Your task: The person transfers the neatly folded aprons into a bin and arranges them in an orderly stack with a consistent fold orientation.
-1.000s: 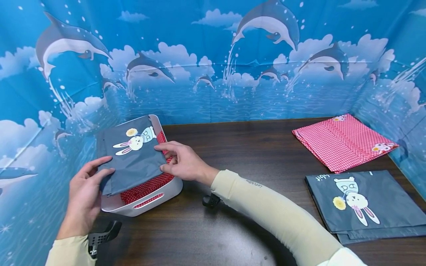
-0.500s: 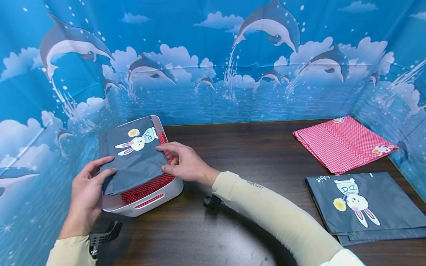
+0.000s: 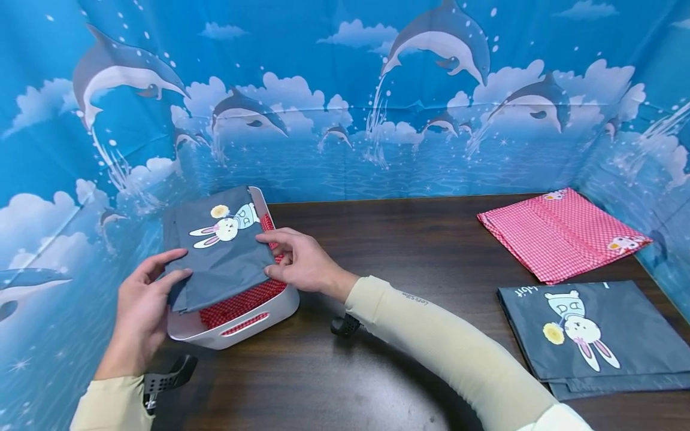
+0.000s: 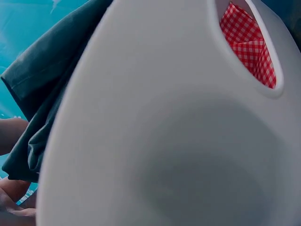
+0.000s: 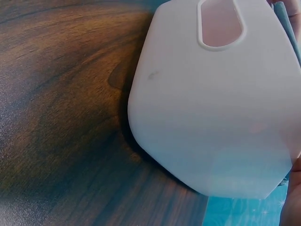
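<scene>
A folded dark grey cloth with a printed rabbit [image 3: 221,254] lies over the top of a white plastic basket [image 3: 280,308] at the left. Beneath it, red checked fabric [image 3: 245,304] fills part of the basket. My left hand [image 3: 141,305] holds the cloth's left edge with thumb and fingers. On the opposite side, my right hand [image 3: 302,260] grips the right edge, its index finger and thumb on top and the other fingers partly hidden. In the left wrist view the basket wall [image 4: 141,117] hides most of the hand; grey cloth [image 4: 42,80] hangs past its rim.
At the right of the dark wooden table [image 3: 377,239] lie a folded red checked cloth [image 3: 560,236] and, nearer, another folded grey rabbit cloth [image 3: 641,341]. A dolphin-printed curtain [image 3: 323,161] encloses the back and sides, close behind the basket.
</scene>
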`<state>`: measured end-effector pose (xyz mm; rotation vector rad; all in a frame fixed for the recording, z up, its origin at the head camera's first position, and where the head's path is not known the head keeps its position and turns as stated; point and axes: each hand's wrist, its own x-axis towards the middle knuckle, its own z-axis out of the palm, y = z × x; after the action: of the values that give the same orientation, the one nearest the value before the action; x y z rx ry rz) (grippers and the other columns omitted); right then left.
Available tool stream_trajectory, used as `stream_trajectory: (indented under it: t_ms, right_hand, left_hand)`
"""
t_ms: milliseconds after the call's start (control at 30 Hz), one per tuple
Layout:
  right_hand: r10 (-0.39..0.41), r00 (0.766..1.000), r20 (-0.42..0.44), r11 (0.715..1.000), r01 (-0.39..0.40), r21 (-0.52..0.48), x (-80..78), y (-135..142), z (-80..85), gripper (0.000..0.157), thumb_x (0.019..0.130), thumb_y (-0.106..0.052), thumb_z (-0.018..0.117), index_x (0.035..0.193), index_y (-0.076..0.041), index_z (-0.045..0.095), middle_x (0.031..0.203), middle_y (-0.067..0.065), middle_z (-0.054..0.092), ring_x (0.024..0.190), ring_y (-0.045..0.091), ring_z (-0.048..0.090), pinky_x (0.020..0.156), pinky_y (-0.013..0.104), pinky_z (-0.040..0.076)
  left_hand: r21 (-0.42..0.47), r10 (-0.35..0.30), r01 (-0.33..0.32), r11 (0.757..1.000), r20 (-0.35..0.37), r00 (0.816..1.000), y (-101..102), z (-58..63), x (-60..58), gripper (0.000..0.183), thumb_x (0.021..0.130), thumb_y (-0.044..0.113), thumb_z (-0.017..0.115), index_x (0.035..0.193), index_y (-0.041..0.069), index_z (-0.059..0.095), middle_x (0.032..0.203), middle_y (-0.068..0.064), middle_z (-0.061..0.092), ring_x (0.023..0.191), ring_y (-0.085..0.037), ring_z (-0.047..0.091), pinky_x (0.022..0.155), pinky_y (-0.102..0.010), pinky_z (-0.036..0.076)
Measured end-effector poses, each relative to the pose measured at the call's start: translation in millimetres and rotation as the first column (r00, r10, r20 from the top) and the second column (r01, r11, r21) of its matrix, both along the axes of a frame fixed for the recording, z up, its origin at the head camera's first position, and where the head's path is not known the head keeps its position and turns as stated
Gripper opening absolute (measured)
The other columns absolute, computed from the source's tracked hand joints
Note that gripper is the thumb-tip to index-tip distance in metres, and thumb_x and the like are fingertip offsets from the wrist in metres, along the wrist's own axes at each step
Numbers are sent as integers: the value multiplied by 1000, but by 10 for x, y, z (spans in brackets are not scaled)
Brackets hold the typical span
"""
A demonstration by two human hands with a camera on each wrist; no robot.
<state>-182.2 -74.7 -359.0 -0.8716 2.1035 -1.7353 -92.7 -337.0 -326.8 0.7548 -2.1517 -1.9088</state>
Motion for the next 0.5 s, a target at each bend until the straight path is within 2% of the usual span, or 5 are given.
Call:
stream_trajectory:
  t_ms: [233, 500]
  right_hand:
    - [-10, 1000, 1, 1000, 10, -15, -3, 4, 9, 58, 95, -5, 78, 150, -13, 64, 145, 4, 60, 89, 8, 63, 75, 18, 57]
    - [-18, 1000, 0, 1000, 18, -3, 17, 0, 38, 59, 94, -5, 79, 151, -13, 63, 148, 4, 59, 100, 8, 63, 82, 18, 59]
  left_hand:
    - [4, 13, -13, 1000, 16, 1000, 22, 33, -21, 43, 105, 18, 70, 148, 24, 66, 147, 15, 48, 116, -6, 50, 75, -14, 58]
    - [48, -7, 8, 999, -12, 1000, 19, 63, 9, 43, 104, 17, 72, 147, 23, 67, 133, 18, 55, 106, -7, 60, 72, -20, 61]
